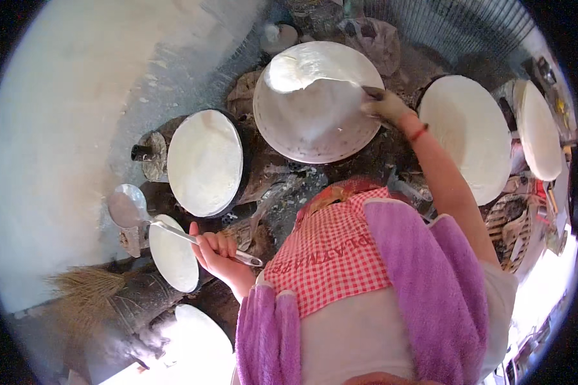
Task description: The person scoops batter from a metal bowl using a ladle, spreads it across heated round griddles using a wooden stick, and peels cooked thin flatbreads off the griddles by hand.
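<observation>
The handle of a metal ladle (173,230) lies in the grip of my left hand (216,250). Pale liquid (124,210) fills the ladle's bowl, out to the left. Ahead of me is a large round metal pan (313,127), its near part bare and greyish. A thin white sheet (327,62) covers the far part and ends in a ragged, curved edge. At the pan's right side, my right hand (387,107) holds a dark flat piece (373,92) against that edge. Motion blurs this hand, and what the piece is cannot be made out.
White-topped round pans stand at left (205,163), lower left (174,255) and right (465,139), with another white disc (539,130) beyond. A small pot (279,38) sits behind the large pan. A straw broom (89,288) lies near the left wall (58,159). Bright smoke or steam (149,341) blurs the lower left.
</observation>
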{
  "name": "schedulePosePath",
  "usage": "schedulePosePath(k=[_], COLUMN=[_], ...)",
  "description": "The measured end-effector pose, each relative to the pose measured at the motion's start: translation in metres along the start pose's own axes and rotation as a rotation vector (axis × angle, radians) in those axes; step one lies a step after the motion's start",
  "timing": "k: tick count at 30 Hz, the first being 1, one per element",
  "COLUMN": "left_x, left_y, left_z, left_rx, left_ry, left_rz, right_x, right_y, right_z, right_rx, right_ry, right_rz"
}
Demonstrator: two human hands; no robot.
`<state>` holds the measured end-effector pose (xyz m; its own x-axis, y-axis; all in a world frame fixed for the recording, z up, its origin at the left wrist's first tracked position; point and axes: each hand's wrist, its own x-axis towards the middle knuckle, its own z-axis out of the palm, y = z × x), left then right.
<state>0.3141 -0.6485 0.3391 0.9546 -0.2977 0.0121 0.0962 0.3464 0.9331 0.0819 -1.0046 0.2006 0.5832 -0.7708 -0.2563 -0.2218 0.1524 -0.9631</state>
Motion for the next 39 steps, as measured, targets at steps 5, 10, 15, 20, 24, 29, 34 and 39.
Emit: schedulePosePath(k=[5, 10, 15, 20, 24, 29, 34, 39], left_x=[0.025, 0.017, 0.031, 0.044, 0.042, 0.07, 0.075, 0.091], left_y=[-0.007, -0.01, -0.019, -0.025, -0.026, -0.047, -0.054, -0.083], left_z=[0.0, -0.002, -0.009, 0.004, 0.008, 0.011, 0.02, 0.017], left_rx=[-0.093, -0.046, -0.13, -0.058, 0.019, -0.042, 0.14, 0.654], left_ry=[-0.002, 0.062, -0.001, 0.036, 0.044, -0.032, -0.109, -0.323], left_rz=[-0.021, 0.0, -0.135, -0.119, -0.217, -0.33, -0.438, -0.454], right_x=[0.027, 0.012, 0.043, 0.019, 0.053, 0.046, 0.012, 0.042], right_y=[0.004, -0.001, -0.035, 0.008, -0.034, -0.03, -0.017, -0.02], right_z=[0.046, -0.038, -0.002, -0.021, -0.033, 0.028, -0.011, 0.02], right_rx=[-0.753, -0.797, -0.531, -0.577, -0.529, -0.586, -0.638, -0.388], right_ry=[-0.287, 0.134, -0.179, -0.09, 0.149, -0.265, -0.052, -0.096], right_rz=[0.022, 0.011, 0.033, -0.127, -0.02, -0.034, -0.003, 0.125])
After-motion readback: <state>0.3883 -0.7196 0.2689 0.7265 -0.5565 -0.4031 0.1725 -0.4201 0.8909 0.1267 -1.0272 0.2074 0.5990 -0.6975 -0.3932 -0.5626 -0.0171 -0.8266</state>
